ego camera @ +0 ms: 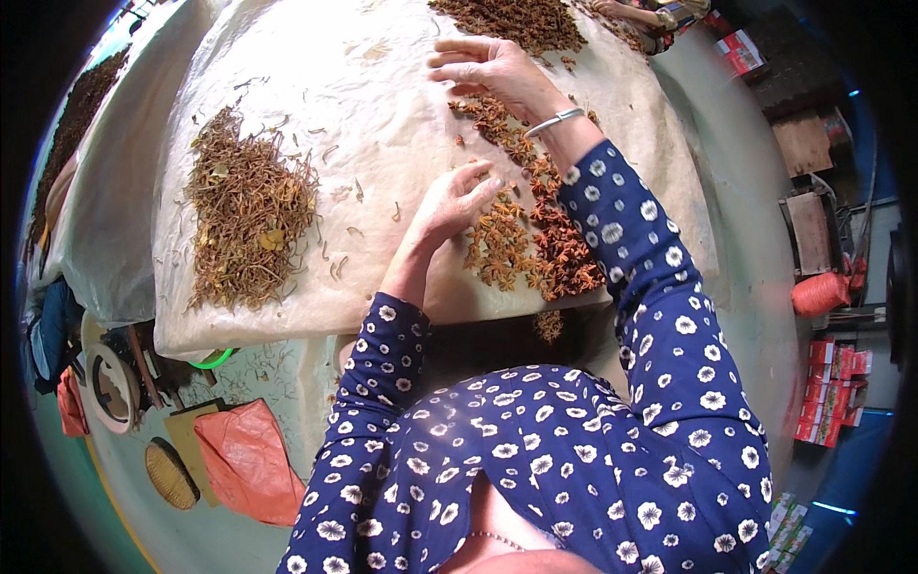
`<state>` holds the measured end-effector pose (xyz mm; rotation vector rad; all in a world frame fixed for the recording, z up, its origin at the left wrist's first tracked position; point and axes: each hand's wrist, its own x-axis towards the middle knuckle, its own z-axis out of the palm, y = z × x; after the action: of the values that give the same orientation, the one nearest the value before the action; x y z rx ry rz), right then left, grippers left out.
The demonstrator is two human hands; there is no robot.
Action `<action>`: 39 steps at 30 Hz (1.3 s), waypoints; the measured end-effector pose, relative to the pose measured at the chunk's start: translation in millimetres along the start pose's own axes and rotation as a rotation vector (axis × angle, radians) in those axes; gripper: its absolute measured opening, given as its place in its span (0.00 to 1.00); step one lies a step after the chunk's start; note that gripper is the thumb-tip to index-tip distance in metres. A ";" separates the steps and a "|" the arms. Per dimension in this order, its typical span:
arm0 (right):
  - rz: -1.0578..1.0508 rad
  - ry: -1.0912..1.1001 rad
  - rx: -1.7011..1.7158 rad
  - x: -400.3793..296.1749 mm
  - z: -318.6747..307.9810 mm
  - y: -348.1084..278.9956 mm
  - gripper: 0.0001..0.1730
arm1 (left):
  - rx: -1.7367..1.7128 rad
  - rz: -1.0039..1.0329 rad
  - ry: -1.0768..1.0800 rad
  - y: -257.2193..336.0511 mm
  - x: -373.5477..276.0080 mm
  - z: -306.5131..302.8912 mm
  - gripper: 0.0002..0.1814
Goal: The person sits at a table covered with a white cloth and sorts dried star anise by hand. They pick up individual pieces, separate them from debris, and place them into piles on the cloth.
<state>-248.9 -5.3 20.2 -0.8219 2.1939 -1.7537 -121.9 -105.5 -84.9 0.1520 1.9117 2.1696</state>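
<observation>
Low over the pale sheet covering the table [401,273], my left hand [455,204] has its thumb and forefinger slightly apart. Its palm is hidden, so I cannot tell whether anything is in it. Just past the thumb lies a small loose pile of lighter star anise [498,244]. Farther out, my right hand [498,72] reaches across with its fingers spread and blurred, and nothing shows between them. A silver bangle [556,122] circles that wrist. Under and beside the right forearm runs a band of reddish-brown star anise [563,251], reaching the near table edge.
A heap of thin dry stalks [247,215] lies on the left of the sheet. More star anise [520,25] is piled at the far side, near another person's arm [631,13]. An orange-red bag [247,459] and a woven basket [172,473] sit on the floor. Red boxes [832,391] stand right.
</observation>
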 end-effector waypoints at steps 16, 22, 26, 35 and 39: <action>0.012 0.151 -0.825 -26.9 -13.2 104.7 0.08 | -0.226 0.124 0.441 -17.2 13.9 -15.6 0.18; -0.263 -0.050 -0.835 -64.7 13.5 63.3 0.06 | -0.384 0.157 0.432 -11.3 16.5 -12.7 0.17; -0.218 -0.013 -0.723 -78.0 22.1 60.4 0.06 | -0.358 0.245 0.444 -18.1 19.9 -16.5 0.12; 0.359 0.157 0.304 -105.6 5.4 59.3 0.04 | 0.449 0.361 1.097 9.9 -12.3 -58.0 0.22; 0.272 0.192 0.315 -108.1 21.8 48.7 0.05 | 0.911 0.336 1.102 19.4 -30.5 -30.2 0.36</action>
<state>-163.4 42.1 -50.5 -0.2799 1.9468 -2.0274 -101.9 -144.4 -67.3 -0.7743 3.5778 1.3681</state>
